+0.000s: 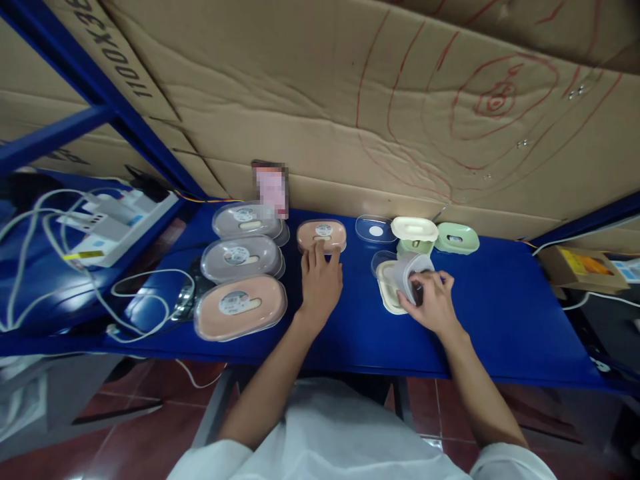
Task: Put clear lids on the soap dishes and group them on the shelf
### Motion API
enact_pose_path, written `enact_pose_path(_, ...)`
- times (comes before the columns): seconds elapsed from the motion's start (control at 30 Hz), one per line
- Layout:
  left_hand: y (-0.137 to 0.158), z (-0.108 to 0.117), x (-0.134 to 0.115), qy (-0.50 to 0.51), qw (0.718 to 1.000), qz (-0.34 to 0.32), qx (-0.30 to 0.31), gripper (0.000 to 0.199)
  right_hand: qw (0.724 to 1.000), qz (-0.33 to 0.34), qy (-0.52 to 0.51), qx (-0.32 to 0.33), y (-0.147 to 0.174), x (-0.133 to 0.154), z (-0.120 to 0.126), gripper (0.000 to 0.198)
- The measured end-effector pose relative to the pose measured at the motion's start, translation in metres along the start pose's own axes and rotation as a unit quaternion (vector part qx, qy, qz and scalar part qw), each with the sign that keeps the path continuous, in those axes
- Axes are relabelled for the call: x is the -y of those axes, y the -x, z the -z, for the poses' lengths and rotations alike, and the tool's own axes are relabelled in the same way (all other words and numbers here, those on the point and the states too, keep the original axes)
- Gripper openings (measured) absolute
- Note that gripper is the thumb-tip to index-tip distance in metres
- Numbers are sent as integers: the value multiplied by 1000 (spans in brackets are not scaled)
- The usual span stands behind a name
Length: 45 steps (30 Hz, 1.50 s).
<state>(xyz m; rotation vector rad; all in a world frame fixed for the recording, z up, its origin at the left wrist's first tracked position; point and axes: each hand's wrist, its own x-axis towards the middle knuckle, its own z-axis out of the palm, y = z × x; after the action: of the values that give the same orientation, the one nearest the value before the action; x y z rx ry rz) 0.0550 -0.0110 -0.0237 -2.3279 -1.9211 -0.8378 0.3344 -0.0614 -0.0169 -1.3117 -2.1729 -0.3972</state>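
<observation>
My left hand [321, 283] has its fingers spread and stretched out against the near side of a pink oval box [320, 235] with a clear lid and round label. My right hand [434, 300] grips a pale grey-white oval container [404, 270], tilted on its side, with thumb and fingers at its rim. Partly under that container lies a cream oval box [390, 300]. A clear lid [381, 259] shows beside them. Just behind, a cream oval piece [414, 229] rests on a green piece [413, 247], next to a green oval box [457, 238].
Stacked lidded boxes, grey [243, 259] and pink [245, 307], stand at the left. A clear lid with a white sticker [375, 230] lies at the back. A phone [271, 190] leans on the cardboard wall [320, 133]. White cables [165, 273] and a power strip [130, 223] are left.
</observation>
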Motion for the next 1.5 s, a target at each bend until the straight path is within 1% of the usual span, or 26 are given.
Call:
enact_pose_path(0.1,-4,2,1,-8,1000,8,25,45,999,45,-6,22,-4,25,4,25)
enact_pose_path(0.17,-3,5,4,20,1000,3,20,48,996,69,-23,54,-4,45,4,23)
enact_pose_path(0.27,15,13,10,133,990,-49,16,49,989,93,-53,105,-4,72,1,23)
enact_pose_path(0.33,38,21,14,211,972,-88,46,48,986,89,-77,121,-5,81,1,24)
enact_pose_path(0.37,52,25,16,227,967,-96,61,46,985,81,-90,124,-5,82,3,26)
enact_pose_path(0.47,92,35,19,187,972,-111,88,34,987,35,-113,109,-5,77,11,32)
enact_pose_path(0.53,114,39,19,144,974,-145,103,33,990,9,-103,97,-6,72,16,36)
enact_pose_path(0.6,130,43,20,114,970,-182,113,30,991,6,-89,100,-8,72,16,40)
enact_pose_path(0.67,141,49,20,110,960,-224,127,26,988,23,-84,124,-14,76,10,41)
enact_pose_path(0.77,151,64,21,143,934,-278,172,31,980,54,-81,171,-27,84,-5,41)
enact_pose_path(0.83,154,74,23,188,921,-276,203,32,974,64,-95,195,-35,84,-13,41)
enact_pose_path(0.87,156,78,24,216,919,-255,211,31,971,60,-110,202,-37,82,-14,41)
enact_pose_path(0.9,157,81,26,247,920,-224,207,30,969,47,-134,201,-37,79,-13,41)
enact_pose_path(0.97,158,81,28,308,924,-140,178,31,961,2,-206,183,-30,73,-4,43)
enact_pose_path(1.03,156,78,25,368,917,-50,147,33,941,-35,-291,167,-17,71,11,47)
enact_pose_path(1.07,154,75,21,400,905,-12,143,33,929,-43,-325,175,-9,71,19,54)
enact_pose_path(1.13,146,69,11,464,869,36,166,35,907,-61,-363,204,8,75,34,68)
enact_pose_path(1.17,140,66,6,486,855,44,176,37,902,-82,-370,209,18,76,40,69)
enact_pose_path(1.2,133,63,1,493,850,39,179,39,899,-116,-372,200,27,77,45,64)
enact_pose_path(1.23,126,59,-3,479,861,21,172,40,898,-161,-370,175,37,75,48,55)
enact_pose_path(1.3,110,51,-6,384,913,-44,134,43,893,-271,-349,88,58,64,54,40)
enact_pose_path(1.33,103,47,-6,312,940,-76,112,44,882,-331,-331,45,70,55,55,38)
enact_pose_path(1.37,96,42,-4,237,962,-99,95,46,867,-390,-310,7,81,44,57,39)
enact_pose_path(1.4,91,37,-1,171,976,-110,84,47,848,-444,-290,-20,93,32,57,44)
enact_pose_path(1.47,85,29,6,84,987,-116,75,45,815,-519,-253,-52,112,8,55,55)
enact_pose_path(1.5,84,26,10,62,989,-116,72,42,811,-536,-229,-61,118,-2,52,59)
